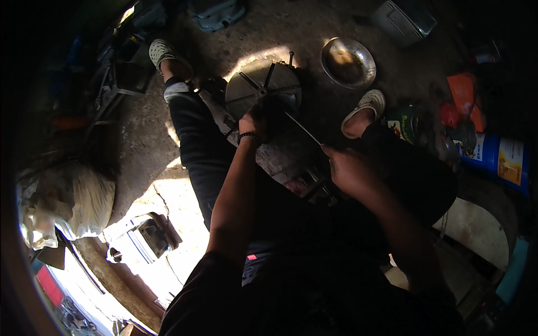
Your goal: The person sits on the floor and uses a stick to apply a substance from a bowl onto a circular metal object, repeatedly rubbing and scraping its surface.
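Observation:
A round metal table with radial slots (238, 92), which looks like a machine's rotary table, rests on the floor between my feet. At its near edge is my left hand (253, 122), a dark beaded bracelet on the wrist. Its fingers are curled in, next to a dark shape whose kind is lost in shadow. My right hand (346, 168) is closed round the near end of a thin straight metal rod (304, 129). The rod slants up and left toward that dark shape; whether its tip touches anything cannot be made out. Its handle, if any, is hidden in my fist.
A round metal bowl (367, 59) lies beyond my right foot. Blue container (499, 162), green can (403, 123) and orange packet (466, 95) stand at right. A metal box (400, 25) is at the far right. Left are a pale sack (84, 196) and a sunlit boxy device (148, 238).

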Tool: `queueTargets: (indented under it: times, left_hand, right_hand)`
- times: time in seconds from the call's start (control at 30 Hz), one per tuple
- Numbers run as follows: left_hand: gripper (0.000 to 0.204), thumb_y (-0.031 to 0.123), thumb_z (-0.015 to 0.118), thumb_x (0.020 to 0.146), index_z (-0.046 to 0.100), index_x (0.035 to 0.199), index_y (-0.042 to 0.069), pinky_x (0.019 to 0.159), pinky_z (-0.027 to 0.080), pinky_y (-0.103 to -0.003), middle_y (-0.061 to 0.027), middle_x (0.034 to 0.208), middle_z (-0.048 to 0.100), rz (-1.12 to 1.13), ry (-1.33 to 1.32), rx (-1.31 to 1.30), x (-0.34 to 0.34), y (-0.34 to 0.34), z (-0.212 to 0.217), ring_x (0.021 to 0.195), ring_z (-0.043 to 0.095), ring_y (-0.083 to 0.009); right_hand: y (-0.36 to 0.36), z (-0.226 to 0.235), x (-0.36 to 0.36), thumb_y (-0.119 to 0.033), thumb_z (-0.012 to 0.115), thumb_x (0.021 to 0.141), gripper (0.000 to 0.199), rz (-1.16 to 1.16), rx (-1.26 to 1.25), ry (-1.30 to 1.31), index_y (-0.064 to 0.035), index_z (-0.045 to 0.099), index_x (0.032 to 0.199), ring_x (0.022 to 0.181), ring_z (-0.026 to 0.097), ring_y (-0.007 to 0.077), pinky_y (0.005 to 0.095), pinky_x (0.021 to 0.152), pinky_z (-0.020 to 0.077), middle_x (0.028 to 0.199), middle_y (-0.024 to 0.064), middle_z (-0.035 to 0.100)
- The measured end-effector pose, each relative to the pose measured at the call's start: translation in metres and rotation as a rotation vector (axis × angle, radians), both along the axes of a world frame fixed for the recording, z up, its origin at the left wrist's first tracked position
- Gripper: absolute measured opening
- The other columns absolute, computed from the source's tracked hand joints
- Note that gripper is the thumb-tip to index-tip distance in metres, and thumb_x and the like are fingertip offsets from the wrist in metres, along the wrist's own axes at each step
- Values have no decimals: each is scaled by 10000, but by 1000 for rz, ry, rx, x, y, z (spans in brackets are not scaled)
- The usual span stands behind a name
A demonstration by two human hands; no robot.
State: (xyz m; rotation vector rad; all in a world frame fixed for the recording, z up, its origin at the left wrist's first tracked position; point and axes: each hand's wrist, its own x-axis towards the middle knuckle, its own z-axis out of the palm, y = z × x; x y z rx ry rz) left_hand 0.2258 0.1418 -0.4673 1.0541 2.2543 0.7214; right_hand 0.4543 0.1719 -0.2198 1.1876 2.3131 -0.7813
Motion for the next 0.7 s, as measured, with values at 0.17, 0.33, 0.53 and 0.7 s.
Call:
queueTargets:
  times: [0.17,0.33,0.53,0.7]
  left_hand:
    - [339,313,518,893,635,1103,74,836,509,-452,-204,1066,653,88,59,121,-5,2,-14,994,623,-380]
    - [339,310,494,907,631,1113,79,835,508,-465,-217,1038,656,236,-19,127,1,16,5,990,623,-390]
    - [424,393,495,891,591,1195,114,865,497,-469,-220,1081,645,137,-41,11,-3,9,-27,1031,601,-411]
    - [447,387,548,861,576,1223,126,883,491,-455,-213,1121,635,157,-130,46,6,-1,-3,1062,591,-400]
  right_hand:
    - [16,-57,-31,-5,496,863,382,69,53,91,-35,562,1238,755,660,379,445,678,534,823,227,647]
    - [29,-67,-44,27,484,847,413,138,77,51,-19,537,1254,769,674,366,457,641,541,824,219,663]
    - [24,-69,-63,-28,399,913,291,261,150,-18,6,610,1111,834,673,375,461,705,553,878,218,670]
    - [39,-50,-72,-7,461,862,224,304,66,-90,32,627,1007,908,653,396,475,781,536,925,231,665]
